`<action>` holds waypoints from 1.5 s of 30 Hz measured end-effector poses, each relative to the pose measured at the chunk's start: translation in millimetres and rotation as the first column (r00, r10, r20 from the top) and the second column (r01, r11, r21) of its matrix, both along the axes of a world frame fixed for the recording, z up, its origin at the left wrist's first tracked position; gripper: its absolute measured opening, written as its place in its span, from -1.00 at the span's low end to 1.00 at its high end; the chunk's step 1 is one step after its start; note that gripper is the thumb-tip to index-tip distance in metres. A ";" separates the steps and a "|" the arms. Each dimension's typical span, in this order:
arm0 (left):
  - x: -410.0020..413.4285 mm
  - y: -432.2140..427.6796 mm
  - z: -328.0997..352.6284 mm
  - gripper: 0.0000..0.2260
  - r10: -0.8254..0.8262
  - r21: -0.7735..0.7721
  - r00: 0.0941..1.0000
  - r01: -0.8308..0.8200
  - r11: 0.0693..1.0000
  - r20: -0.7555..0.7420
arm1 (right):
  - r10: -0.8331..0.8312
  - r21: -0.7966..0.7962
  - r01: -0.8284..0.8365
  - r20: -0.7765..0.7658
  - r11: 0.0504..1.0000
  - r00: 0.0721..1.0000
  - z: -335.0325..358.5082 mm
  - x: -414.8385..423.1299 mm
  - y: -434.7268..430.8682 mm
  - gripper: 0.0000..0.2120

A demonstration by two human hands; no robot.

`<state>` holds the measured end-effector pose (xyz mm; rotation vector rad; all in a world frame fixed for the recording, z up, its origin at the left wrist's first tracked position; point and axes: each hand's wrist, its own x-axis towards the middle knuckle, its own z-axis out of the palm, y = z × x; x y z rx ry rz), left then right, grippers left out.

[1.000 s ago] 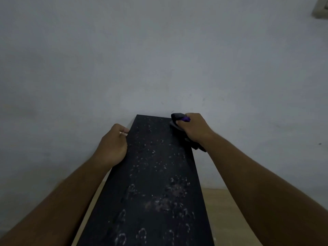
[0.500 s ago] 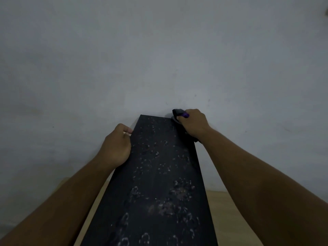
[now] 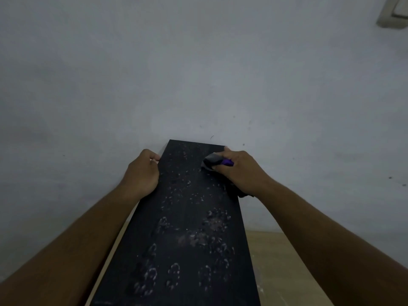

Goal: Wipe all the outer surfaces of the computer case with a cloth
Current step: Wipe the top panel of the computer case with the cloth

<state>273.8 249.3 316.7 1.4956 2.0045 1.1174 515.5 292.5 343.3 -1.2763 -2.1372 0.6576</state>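
- I am looking down on the computer case (image 3: 187, 217). It is lying long and flat in front of me, with its far end very near the wall (image 3: 198, 74). Its black top is carrying many pale, dusty prints.
- The right hand (image 3: 240, 171) is curling its fingers around a bunched cloth (image 3: 210, 162) and pressing it on the top, near the far right corner. Something purple is showing inside the grip, and I cannot tell if it belongs to the cloth.
- The left hand (image 3: 141, 175) is curling its fingers over the left edge of the computer case, near the far end, and gripping only that edge.
- The cloth is bunched small, so I am expecting each stroke to clean only a narrow band. Stripes of dust may be staying between the strokes.
- The right hand is working just beside the right edge. A hard stroke there may be sending the cloth over the edge, or the knuckles into the wall.
- If the left hand is loosening while the right is pushing, the computer case may be sliding or turning on the wooden surface (image 3: 276, 261).
- Dry dust may be only moving around, or falling onto the wood beside.
- Only the top is showing to me, so I am judging that most of the task is remaining and the hidden sides may be getting forgotten.
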 end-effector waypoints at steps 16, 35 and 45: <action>1.0 0.2 -0.6 -0.77 -0.031 0.002 0.999 0.031 1.000 0.007 | 0.023 0.023 -0.023 -0.025 0.999 0.999 4.2 -4.2 46.4 -0.87; 1.2 -1.0 2.2 -0.76 -0.027 -0.007 0.999 0.028 1.000 0.023 | -0.104 0.133 0.092 0.089 0.987 0.991 -3.0 -24.7 100.4 -0.81; 2.4 -4.4 4.3 -0.76 -0.010 -0.017 1.000 0.010 1.000 0.010 | 0.090 0.153 -0.110 0.132 0.982 0.987 -0.4 -10.8 34.5 -0.79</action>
